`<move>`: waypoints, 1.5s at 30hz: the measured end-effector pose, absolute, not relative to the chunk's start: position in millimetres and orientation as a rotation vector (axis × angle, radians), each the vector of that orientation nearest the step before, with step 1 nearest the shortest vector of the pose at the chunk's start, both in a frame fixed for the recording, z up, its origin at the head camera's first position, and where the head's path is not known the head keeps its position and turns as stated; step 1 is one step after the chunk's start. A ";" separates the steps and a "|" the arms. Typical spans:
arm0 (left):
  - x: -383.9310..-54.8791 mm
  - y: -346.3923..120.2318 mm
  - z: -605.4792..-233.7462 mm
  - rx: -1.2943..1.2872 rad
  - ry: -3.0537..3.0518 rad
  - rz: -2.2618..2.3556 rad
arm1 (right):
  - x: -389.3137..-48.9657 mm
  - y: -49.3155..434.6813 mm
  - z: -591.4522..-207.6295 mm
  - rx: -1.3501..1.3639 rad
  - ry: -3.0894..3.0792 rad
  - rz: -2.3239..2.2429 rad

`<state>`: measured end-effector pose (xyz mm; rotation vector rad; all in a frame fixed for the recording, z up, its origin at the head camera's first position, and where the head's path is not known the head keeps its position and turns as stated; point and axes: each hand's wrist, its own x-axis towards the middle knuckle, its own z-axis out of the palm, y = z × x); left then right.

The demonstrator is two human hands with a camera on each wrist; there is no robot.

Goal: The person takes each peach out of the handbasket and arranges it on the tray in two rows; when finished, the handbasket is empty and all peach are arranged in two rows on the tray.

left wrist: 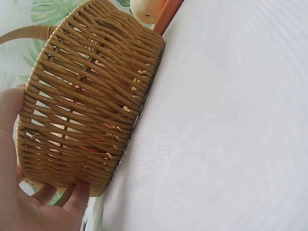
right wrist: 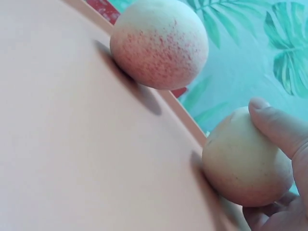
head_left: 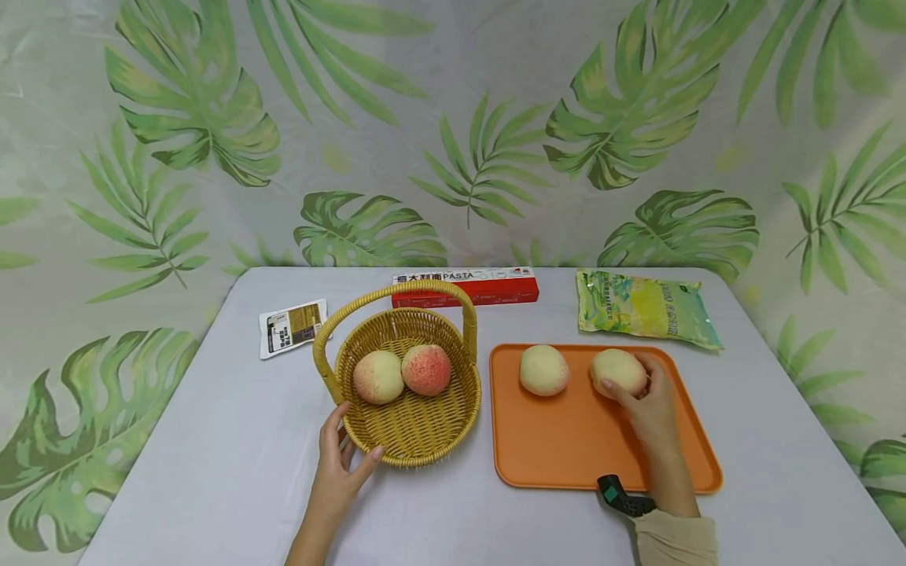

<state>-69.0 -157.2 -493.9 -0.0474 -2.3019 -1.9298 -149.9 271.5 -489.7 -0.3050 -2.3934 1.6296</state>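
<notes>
On the right side of the orange tray (head_left: 559,452), my right hand (head_left: 653,405) holds a pale peach (head_left: 617,373) between thumb and fingers. In the right wrist view the thumb lies across that peach (right wrist: 245,159), fingers beneath it. A second peach (head_left: 543,369) with red speckles sits on the tray to its left. My left hand (head_left: 340,464) grips the near-left side of a wicker basket (head_left: 410,454), thumb at the front rim and fingers around its left wall. Inside the basket lie a pale peach (head_left: 378,377) and a redder peach (head_left: 427,369), side by side.
A red pasta box (head_left: 467,295) lies behind the basket at the table's back edge. To the basket's left is a small white-and-brown packet (head_left: 292,328); a green-and-yellow bag (head_left: 647,309) lies behind the tray. The basket's tall handle (head_left: 396,289) arches over it.
</notes>
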 end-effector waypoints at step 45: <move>-69.0 -157.8 -494.6 -0.048 -2.301 -1.932 | -128.3 241.9 -414.9 0.072 -2.143 1.676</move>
